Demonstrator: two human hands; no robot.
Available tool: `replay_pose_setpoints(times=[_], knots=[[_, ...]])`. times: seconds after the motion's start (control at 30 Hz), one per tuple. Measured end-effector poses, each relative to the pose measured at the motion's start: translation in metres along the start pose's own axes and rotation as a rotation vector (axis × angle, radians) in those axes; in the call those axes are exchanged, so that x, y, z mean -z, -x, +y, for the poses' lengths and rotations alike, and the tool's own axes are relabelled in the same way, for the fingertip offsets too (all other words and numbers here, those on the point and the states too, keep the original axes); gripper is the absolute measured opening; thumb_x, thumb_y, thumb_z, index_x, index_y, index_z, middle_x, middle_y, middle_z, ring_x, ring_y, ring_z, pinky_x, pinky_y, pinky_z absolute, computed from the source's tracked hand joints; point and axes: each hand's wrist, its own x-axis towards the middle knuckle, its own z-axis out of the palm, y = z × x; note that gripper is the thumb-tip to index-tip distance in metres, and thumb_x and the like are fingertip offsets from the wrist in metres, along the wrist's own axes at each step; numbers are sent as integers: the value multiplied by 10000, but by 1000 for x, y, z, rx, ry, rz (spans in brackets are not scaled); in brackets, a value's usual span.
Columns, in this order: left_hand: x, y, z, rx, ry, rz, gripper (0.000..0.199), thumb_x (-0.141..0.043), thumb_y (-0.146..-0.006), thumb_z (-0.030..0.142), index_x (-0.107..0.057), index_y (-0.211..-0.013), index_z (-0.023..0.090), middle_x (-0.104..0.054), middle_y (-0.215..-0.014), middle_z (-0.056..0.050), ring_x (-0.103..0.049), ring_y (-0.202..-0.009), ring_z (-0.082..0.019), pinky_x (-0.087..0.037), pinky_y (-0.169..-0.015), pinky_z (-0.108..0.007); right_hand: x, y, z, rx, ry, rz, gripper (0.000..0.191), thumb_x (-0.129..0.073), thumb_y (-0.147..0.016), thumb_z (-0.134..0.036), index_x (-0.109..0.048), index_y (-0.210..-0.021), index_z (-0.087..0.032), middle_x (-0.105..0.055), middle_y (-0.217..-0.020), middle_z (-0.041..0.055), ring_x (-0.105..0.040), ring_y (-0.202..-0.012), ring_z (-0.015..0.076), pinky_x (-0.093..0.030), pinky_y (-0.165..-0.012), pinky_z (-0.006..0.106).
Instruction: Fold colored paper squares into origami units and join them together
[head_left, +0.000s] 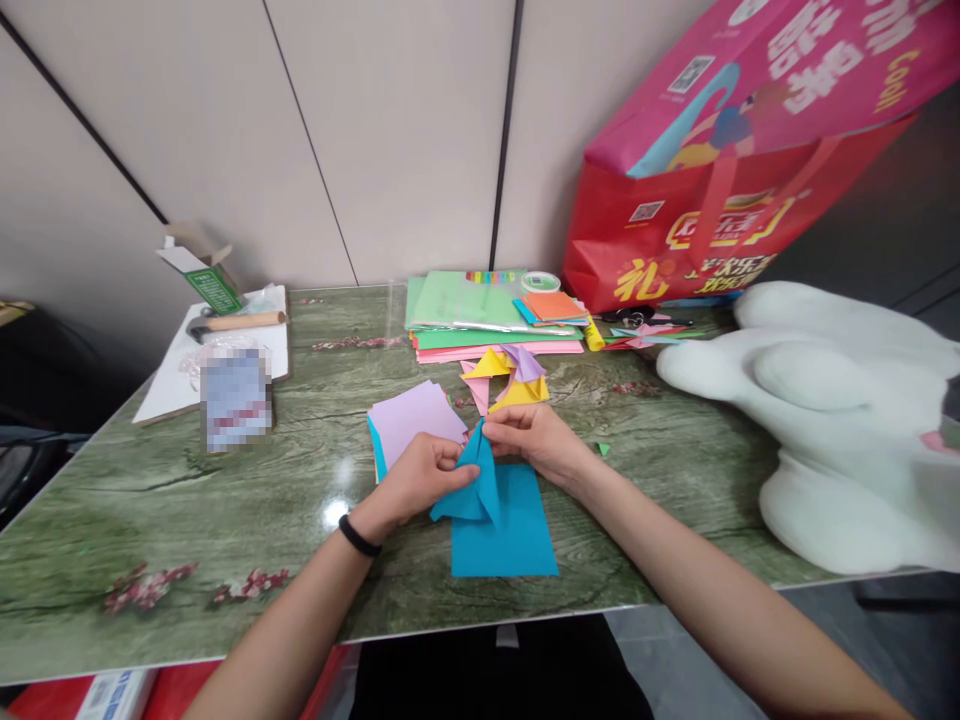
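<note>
Between my hands is a partly folded piece of blue origami paper [480, 485], pointed at its top and flaring at the bottom. My left hand [427, 475] pinches its left side, thumb lying across the front. With thumb and fingertips, my right hand [536, 440] grips the upper tip. Below it a flat blue square sheet [517, 550] lies on the table, partly covered by the folded piece. A stack of lilac and blue square paper [409, 420] is just left of my left hand. Beyond my right hand sit folded yellow, pink and lilac paper pieces [521, 385].
Coloured paper packs [465, 300] lie at the back with a tape roll [540, 283] and a yellow glue stick [593, 335]. A white plush toy [817, 400] and red gift bag [675, 230] occupy the right. A hammer [240, 321] rests on a white board [169, 370] at left.
</note>
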Motion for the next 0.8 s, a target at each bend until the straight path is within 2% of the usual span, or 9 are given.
replay_pose_setpoints(times=[0.2, 0.43, 0.63, 0.8], knots=[[1, -1, 1, -5, 1, -18, 460, -643, -674, 430, -300, -492, 183, -209, -473, 85, -145, -447, -35, -101, -389, -191, -3, 2, 1, 0, 16, 22, 302, -835, -475, -343, -667, -646, -159, -650, -584, -23, -585, -503, 83, -485, -514, 209], [3, 0, 0, 17, -31, 16, 474, -635, -676, 470, -299, -504, 183, -221, -472, 81, -157, -448, -37, -85, -399, -196, 0, 0, 4, 13, 19, -9, 365, -833, -480, -304, -704, -795, -172, -698, -695, -2, -615, -568, 105, -521, -567, 248], [4, -1, 2, 6, -69, 15, 490, -633, -675, 491, -290, -504, 186, -192, -482, 82, -138, -459, -41, -76, -410, -207, -4, 1, 3, 58, 55, 58, 365, -853, -409, -261, -640, -690, -168, -661, -583, -31, -587, -493, 91, -505, -512, 221], [5, -1, 0, 14, -56, -6, 496, -632, -667, 527, -311, -513, 181, -201, -477, 87, -142, -454, -41, -77, -412, -208, -6, 2, 3, 108, 109, 64, 374, -847, -418, -299, -633, -698, -171, -664, -610, -20, -602, -519, 113, -511, -522, 245]])
